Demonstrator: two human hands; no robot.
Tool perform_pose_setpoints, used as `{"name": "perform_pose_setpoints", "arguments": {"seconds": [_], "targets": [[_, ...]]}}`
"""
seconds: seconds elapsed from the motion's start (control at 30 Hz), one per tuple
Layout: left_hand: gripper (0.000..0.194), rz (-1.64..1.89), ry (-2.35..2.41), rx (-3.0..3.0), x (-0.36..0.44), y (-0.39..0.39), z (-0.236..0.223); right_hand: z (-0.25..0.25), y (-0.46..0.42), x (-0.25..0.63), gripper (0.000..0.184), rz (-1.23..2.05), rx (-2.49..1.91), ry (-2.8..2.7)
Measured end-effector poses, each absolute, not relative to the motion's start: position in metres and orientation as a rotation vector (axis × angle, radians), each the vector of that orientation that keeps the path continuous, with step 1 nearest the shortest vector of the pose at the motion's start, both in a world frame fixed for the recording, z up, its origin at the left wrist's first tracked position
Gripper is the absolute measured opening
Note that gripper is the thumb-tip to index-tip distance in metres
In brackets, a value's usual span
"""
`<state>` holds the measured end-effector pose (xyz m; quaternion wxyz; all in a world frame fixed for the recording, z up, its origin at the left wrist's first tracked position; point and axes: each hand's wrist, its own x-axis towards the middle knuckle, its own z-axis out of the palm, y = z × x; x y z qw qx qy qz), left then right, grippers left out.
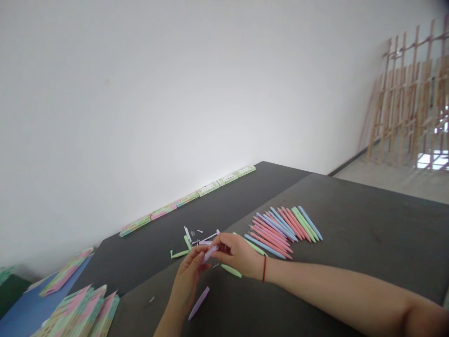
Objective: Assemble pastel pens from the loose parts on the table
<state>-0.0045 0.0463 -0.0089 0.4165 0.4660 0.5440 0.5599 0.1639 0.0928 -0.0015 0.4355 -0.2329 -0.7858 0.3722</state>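
A light purple pen barrel [210, 253] is pinched between the fingertips of my left hand [189, 271] and my right hand [238, 255], a little above the dark table. Both hands are closed on it, and their fingers cover its ends. Below them lies another purple pen piece [199, 303]. A green barrel [231, 270] rests under my right wrist, which wears a red string. Just beyond my fingers are loose green pen parts [180, 254], white thin tubes [187, 233] and a purple piece with a thin rod [209, 238].
Several pink, blue, green and purple pens [277, 229] lie side by side to the right. Flat printed boxes [187, 199] line the wall edge of the table [368, 234]. More printed packs [84, 311] are stacked at lower left. Wooden racks [410, 98] stand at far right.
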Motion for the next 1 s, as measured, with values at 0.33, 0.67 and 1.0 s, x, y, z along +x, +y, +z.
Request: {"name": "perform_pose_setpoints", "arguments": {"seconds": [0.33,0.67,1.0], "targets": [[0.009,0.968,1.708,1.857,0.010,-0.008,-0.023,-0.001,0.112,0.172,0.016,0.946,-0.815,-2.040],[0.015,0.640,1.803,2.514,-0.003,0.002,-0.050,-0.023,0.080,0.161,0.022,0.385,-0.849,-2.734],[0.013,0.868,1.953,2.448,-0.023,0.022,-0.044,-0.035,0.076,0.151,0.025,0.320,-0.873,-2.743]]}}
